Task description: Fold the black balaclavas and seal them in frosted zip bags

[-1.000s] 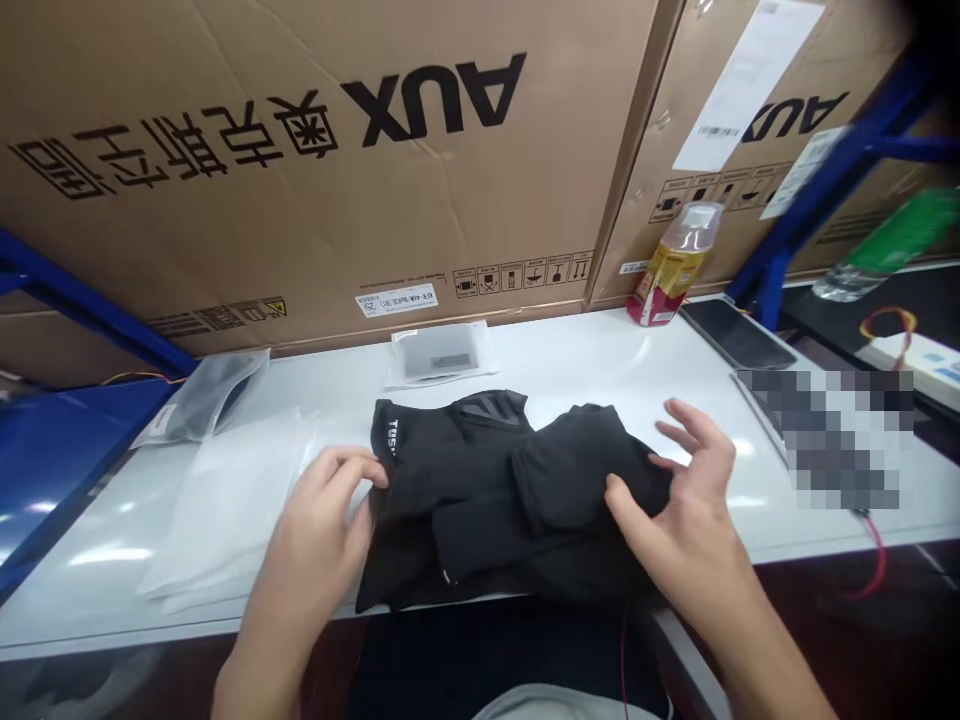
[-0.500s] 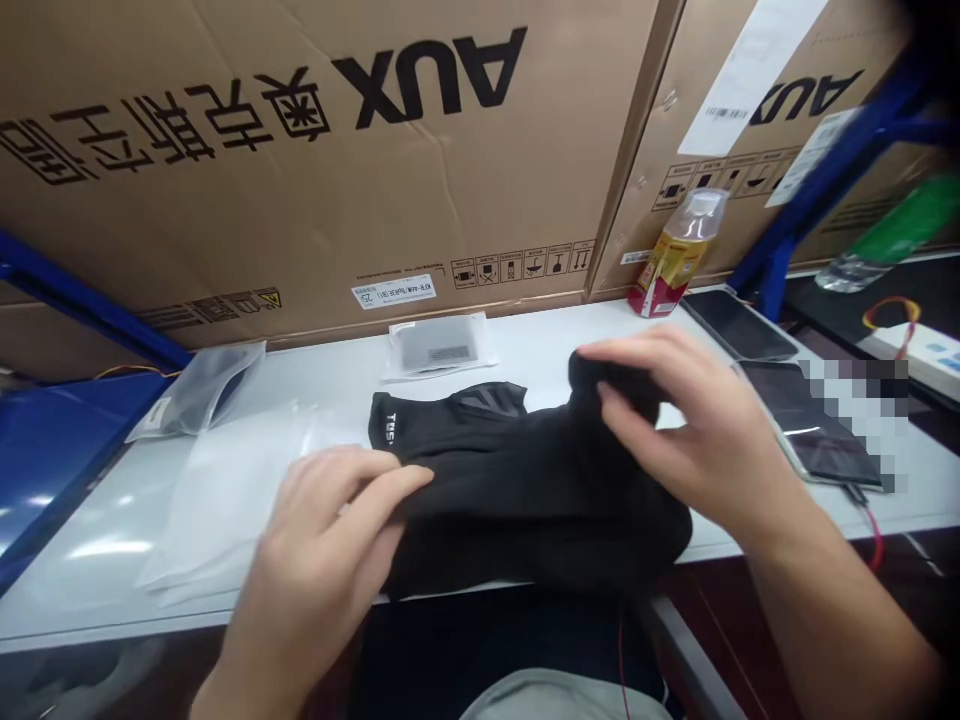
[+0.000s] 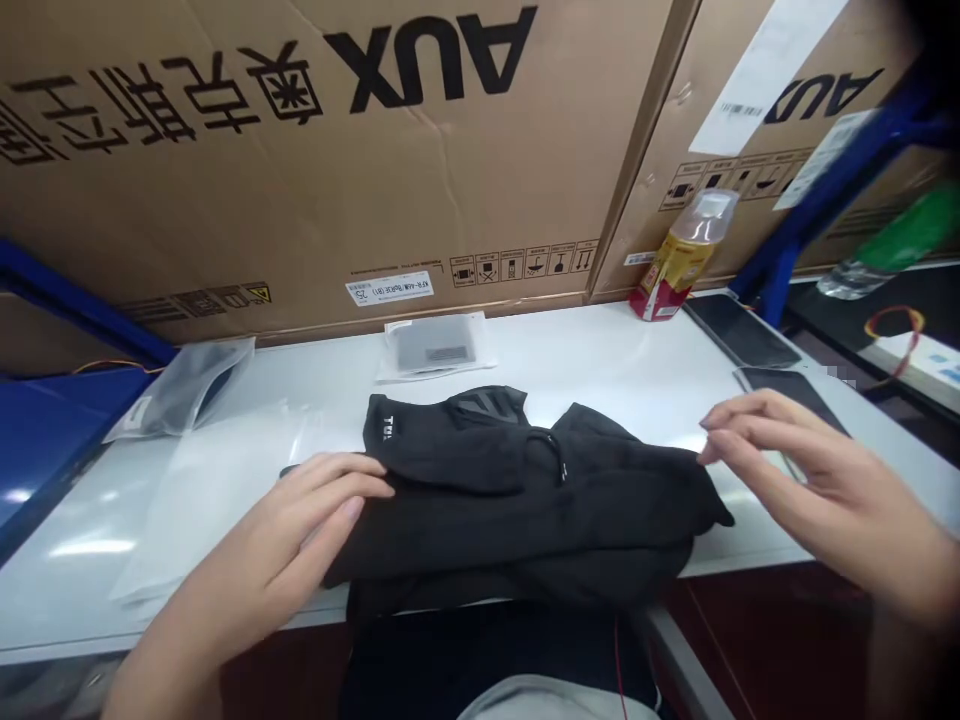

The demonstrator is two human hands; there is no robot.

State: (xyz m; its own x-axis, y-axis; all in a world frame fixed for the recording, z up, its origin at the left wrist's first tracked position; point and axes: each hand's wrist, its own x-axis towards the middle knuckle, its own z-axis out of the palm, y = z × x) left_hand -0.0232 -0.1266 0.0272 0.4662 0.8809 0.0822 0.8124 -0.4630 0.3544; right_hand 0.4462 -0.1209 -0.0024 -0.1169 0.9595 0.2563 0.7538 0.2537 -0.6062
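Observation:
A black garment [image 3: 517, 520] lies folded on the white table, its far edge showing a white-lettered band and dark striped patches. A drawstring-like loop of black cord shows near its middle. My left hand [image 3: 300, 530] rests on the garment's left end, fingers stretched out over the fabric. At the right end, my right hand [image 3: 795, 470] hovers with fingers bent and apart, its fingertips right by the garment's corner. Whether those fingertips still touch the cloth is hard to see.
Clear plastic bags [image 3: 202, 500] lie on the left, and a flat bagged dark item [image 3: 435, 345] at the back. A red and yellow bottle [image 3: 682, 255] and a phone [image 3: 742, 330] stand right of it. Large cardboard boxes [image 3: 375, 180] wall off the back; a blue post [image 3: 795, 230] rises at right.
My right hand has moved right and let go of the bunched fabric. The garment's right part now lies flatter and spread out. My left hand has shifted slightly left and down.

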